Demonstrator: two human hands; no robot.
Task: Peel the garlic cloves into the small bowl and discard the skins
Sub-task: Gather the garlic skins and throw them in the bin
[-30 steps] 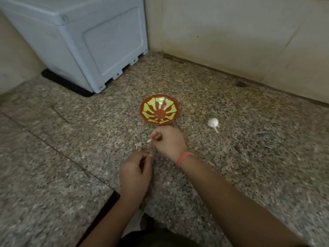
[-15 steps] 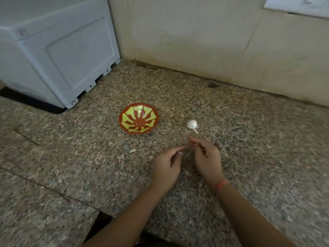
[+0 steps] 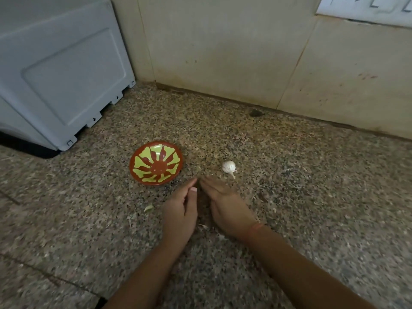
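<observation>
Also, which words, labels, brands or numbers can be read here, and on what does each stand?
No text can be read.
Gray plastic box: two tiny dark marks near its lower edge, too small to read.
White wall panel: dark shapes only, cut off by the frame.
Small bowl: a yellow pattern, no letters.

Left hand [image 3: 178, 210], right hand [image 3: 226, 205], fingertips nearly touching.

The small bowl [image 3: 142, 162], red-brown with a yellow-green petal pattern, stood upright on the speckled surface [image 3: 312, 197], well short of its back edge. A whole white garlic bulb [image 3: 229, 167] lay near the bowl's right, stem pointing frontward. A pale skin fragment [image 3: 148, 208] lay before the bowl.
</observation>
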